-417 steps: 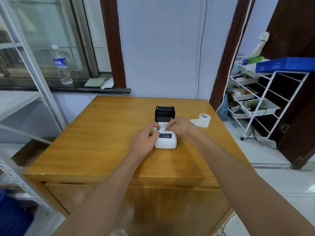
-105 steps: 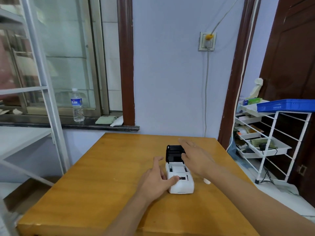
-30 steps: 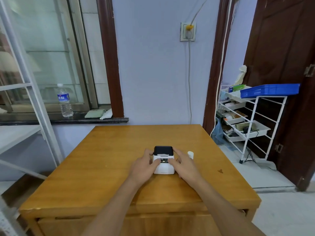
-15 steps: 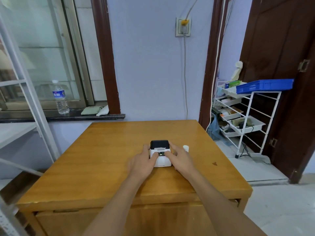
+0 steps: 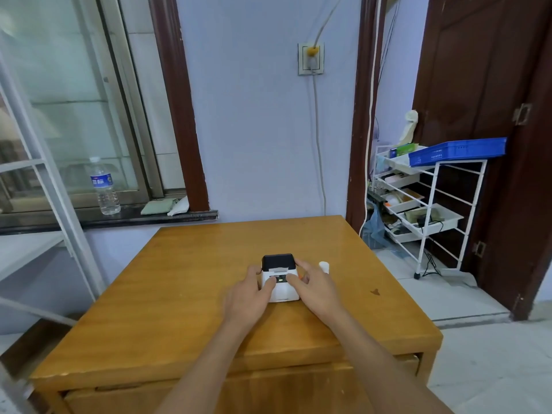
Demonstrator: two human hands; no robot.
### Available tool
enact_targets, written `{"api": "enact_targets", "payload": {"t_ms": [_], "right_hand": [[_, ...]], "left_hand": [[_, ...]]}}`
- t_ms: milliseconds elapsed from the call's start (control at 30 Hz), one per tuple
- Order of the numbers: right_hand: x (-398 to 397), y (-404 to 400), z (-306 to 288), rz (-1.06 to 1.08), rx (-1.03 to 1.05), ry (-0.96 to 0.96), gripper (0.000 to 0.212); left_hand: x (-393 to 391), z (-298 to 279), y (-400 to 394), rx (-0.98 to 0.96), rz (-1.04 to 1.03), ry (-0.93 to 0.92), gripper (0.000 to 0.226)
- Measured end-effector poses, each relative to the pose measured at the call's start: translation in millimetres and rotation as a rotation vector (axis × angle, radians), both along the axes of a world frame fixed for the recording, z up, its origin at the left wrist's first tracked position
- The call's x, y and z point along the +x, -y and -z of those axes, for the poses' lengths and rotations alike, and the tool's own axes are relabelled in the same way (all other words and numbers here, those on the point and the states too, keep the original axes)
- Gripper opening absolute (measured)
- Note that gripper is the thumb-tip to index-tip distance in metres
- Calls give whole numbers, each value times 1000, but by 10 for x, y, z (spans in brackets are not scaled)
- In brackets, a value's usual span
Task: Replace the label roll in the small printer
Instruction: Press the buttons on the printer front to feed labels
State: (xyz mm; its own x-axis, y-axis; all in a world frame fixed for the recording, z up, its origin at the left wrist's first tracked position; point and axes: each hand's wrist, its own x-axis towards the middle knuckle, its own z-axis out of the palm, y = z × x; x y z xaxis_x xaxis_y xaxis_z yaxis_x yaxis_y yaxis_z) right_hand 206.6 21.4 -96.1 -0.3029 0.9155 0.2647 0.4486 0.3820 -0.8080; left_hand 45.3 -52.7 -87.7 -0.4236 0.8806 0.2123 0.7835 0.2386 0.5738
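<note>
Since the earliest frame, the black lid [image 5: 277, 260] has come down from its raised position and now lies shut on the small printer [image 5: 280, 279], and the white roll that lay by the right edge of the table has given way to a small white core [image 5: 324, 266] standing there; over the last half second my hands have hardly shifted. Judged from this, the new label roll is loaded and closed inside, though I cannot see it. A pale strip shows at the slot below the lid, probably the label end. The printer sits at mid-width of the wooden table [image 5: 179, 294], somewhat nearer the front edge. My left hand [image 5: 249, 297] rests against the printer's left side, fingers loosely curled, thumb on the front panel. My right hand [image 5: 313, 286] flanks the right side, fingers spread and half open, gripping nothing firmly. Remaining work, by my estimate: confirm the latch, test the feed, and clear away the core.
</note>
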Motion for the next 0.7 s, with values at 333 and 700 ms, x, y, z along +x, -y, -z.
{"api": "enact_targets", "payload": {"t_ms": [333,700], "right_hand": [[-24,-40,36,-5,-49,-8,59],[-27,52,18,16,-80,13,47]], "left_hand": [[-23,49,-5,26,20,32,34],[65,-19,105,14,35,-29,43]]}}
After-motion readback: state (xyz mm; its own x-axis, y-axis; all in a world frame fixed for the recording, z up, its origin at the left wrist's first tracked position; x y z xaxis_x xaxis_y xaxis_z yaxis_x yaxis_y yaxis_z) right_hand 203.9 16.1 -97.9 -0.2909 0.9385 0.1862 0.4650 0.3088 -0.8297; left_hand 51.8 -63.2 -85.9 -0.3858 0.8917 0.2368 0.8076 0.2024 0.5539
